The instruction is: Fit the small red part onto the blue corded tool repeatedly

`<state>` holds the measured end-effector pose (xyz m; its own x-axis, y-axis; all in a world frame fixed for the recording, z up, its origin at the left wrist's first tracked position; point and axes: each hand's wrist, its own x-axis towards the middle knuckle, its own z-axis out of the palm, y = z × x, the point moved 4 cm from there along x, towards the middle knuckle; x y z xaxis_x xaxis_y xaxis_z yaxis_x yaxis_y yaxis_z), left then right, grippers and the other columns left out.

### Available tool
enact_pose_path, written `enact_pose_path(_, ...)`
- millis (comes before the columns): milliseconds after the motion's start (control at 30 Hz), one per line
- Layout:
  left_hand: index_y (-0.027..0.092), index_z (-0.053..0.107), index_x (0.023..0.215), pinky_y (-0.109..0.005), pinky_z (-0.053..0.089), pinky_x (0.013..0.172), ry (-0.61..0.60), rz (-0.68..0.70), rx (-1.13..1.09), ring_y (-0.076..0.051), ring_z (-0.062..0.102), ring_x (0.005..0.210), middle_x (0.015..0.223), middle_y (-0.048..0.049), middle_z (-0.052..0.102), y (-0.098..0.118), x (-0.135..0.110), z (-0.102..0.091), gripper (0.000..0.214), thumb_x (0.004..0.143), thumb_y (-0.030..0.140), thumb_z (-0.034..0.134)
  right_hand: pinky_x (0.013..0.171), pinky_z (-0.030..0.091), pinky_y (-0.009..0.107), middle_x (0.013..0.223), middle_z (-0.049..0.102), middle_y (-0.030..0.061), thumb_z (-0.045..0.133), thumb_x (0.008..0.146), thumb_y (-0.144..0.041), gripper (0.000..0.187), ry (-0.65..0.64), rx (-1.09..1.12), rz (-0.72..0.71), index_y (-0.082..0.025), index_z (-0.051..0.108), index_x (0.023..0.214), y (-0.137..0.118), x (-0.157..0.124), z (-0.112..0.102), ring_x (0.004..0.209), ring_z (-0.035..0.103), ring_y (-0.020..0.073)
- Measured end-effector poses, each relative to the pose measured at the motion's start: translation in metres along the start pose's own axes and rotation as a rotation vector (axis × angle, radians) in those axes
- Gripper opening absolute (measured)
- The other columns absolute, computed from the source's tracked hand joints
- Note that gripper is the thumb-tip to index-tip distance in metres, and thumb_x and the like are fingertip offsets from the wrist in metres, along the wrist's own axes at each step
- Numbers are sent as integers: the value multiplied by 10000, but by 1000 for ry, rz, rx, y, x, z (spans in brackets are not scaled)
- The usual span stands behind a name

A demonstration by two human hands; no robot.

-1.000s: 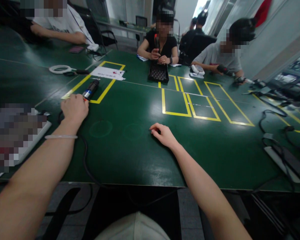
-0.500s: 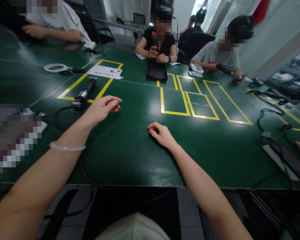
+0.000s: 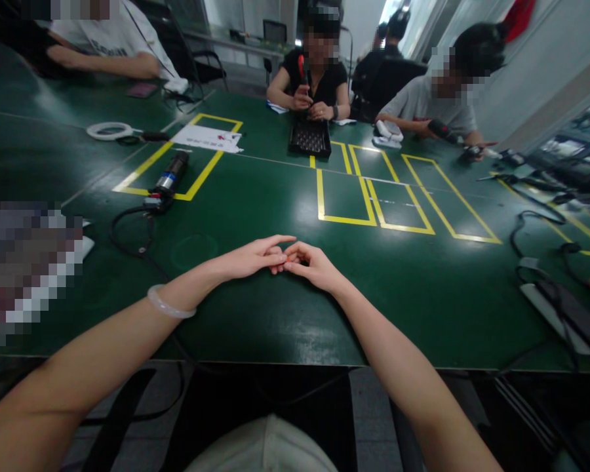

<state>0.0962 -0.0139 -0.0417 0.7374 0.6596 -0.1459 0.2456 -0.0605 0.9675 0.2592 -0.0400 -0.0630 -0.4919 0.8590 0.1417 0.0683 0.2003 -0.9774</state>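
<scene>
My left hand (image 3: 256, 256), with a pale bangle (image 3: 171, 303) on its wrist, meets my right hand (image 3: 314, 263) above the green table (image 3: 295, 314). The fingertips of both hands touch. A tiny orange speck (image 3: 288, 259) shows between them, too small to name. My left thumb and lower fingers are pressed together, while the index finger stretches out over the right fingertips. The right fingers are curled, thumb against them. Beyond my left forearm lies a black cylindrical tool (image 3: 172, 173) with a blue band and a cable.
Yellow tape frames (image 3: 347, 219) mark the table. A white paper sheet (image 3: 206, 138), a white ring with a handle (image 3: 109, 132) and a black tray (image 3: 309, 139) lie farther back. People sit across the table; one holds a red-tipped tool (image 3: 302, 69). Cables (image 3: 514, 229) run at right.
My left hand has moved right and toward me, from beside the black tool to my right hand, and their fingertips now touch. My right hand has stayed nearly in place.
</scene>
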Motion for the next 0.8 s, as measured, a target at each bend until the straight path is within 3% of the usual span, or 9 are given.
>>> enact_pose_path(100,149,564,1233,-310,479,723,72,-34,4,-167,626,744,842,-51,651,-5,4,-5,465,957,522,556,749,503,283,898,679,18,671,874,-381,244,53,-49,-21,-206,584,1020,1,0,-3,766,613,132)
enact_pose_path(200,143,574,958,-286,445,632,90,-69,51,-158,614,678,811,-69,660,-9,7,-9,454,955,592,505,737,498,283,926,669,17,652,874,-327,200,101,-137,-82,-213,586,1024,-2,-1,-6,745,584,126)
enact_pose_path(300,153,570,863,-274,415,596,51,-64,115,-157,601,663,757,-60,649,-5,6,-7,478,939,620,510,728,494,285,919,661,13,620,889,-298,161,121,-228,-112,-217,581,1022,-7,-1,-7,731,570,126)
enact_pose_path(500,164,606,901,-282,435,630,59,-27,138,-159,599,682,768,-47,645,6,0,-3,400,897,564,611,724,487,284,889,632,-5,610,884,-255,171,150,-326,-144,-217,573,1046,-10,-2,-7,725,571,125)
enact_pose_path(600,166,614,998,-291,452,655,99,-8,132,-165,612,702,782,-44,653,7,-1,-5,361,880,505,655,730,493,287,942,655,0,682,845,-303,281,158,-274,-102,-219,553,1080,-5,-1,-9,716,578,119)
enact_pose_path(800,166,629,1017,-294,463,667,142,39,206,-178,628,718,791,-52,666,8,-2,-6,342,876,477,653,707,497,285,863,657,5,689,848,-388,256,203,-193,-40,-207,577,993,2,1,-12,721,580,128)
